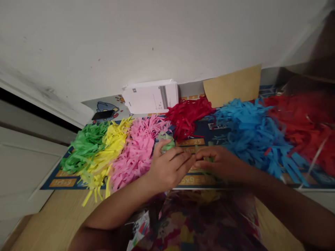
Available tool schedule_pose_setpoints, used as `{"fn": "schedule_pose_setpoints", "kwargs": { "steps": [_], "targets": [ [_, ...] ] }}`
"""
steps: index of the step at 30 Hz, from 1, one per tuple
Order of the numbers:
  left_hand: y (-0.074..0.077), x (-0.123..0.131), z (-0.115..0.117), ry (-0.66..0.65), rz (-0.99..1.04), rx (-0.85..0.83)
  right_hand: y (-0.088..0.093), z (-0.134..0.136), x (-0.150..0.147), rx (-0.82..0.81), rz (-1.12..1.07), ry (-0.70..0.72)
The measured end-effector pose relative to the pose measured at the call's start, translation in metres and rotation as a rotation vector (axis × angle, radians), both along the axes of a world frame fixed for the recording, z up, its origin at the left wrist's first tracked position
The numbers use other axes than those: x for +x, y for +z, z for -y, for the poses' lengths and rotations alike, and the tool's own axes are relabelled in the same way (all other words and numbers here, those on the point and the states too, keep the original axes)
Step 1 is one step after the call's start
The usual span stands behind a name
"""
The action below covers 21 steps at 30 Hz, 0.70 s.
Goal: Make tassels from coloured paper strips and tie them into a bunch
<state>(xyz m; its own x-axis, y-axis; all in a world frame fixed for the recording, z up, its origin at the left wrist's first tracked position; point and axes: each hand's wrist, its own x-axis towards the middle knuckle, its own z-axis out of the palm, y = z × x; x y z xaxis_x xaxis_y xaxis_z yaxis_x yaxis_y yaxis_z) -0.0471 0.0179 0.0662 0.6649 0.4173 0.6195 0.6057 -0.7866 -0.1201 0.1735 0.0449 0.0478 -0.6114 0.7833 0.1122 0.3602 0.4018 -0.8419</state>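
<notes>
The left hand [167, 167] and right hand [217, 162] meet low over a printed times-table mat [196, 180], their fingers [183, 157] curled inward and almost touching. A pale green paper bundle [166, 143] sits on the mat just beyond the left fingertips, apparently touching them, and a scrap of green paper [208, 159] shows under the right fingers. Whether either hand is actually gripping anything, I cannot tell.

Shredded paper strips cover the mat in heaps: green [85, 148], yellow [110, 148], pink [137, 153], dark red [187, 116], blue [251, 136] and, at the far right, red [305, 125]. Behind them, a white paper stack [150, 97] and a tan card [232, 87] lean against the white wall [157, 38], with a black phone [102, 114] lying nearby. The mat rests on a wooden worktop [60, 219]
</notes>
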Motion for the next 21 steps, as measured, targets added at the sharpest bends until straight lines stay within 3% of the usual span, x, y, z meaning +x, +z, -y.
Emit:
{"fn": "schedule_pose_setpoints", "kwargs": {
  "steps": [3, 8, 12, 16, 21],
  "targets": [
    [-0.004, 0.008, 0.014, -0.010, 0.179, -0.060, -0.008, 0.008, 0.000, -0.398, -0.297, -0.013],
    [-0.036, 0.026, 0.027, 0.045, 0.536, -0.315, -0.036, 0.032, -0.009, -0.546, -0.591, -0.188],
    [-0.052, 0.038, 0.030, 0.095, 0.763, -0.481, -0.041, 0.047, -0.020, -0.690, -0.692, -0.364],
    [-0.056, 0.042, 0.030, 0.048, 0.828, -0.609, -0.037, 0.047, -0.024, -0.715, -0.732, -0.508],
    [-0.064, 0.043, 0.030, 0.024, 0.911, -0.688, -0.043, 0.043, -0.026, -0.639, -0.781, -0.535]
  ]
}}
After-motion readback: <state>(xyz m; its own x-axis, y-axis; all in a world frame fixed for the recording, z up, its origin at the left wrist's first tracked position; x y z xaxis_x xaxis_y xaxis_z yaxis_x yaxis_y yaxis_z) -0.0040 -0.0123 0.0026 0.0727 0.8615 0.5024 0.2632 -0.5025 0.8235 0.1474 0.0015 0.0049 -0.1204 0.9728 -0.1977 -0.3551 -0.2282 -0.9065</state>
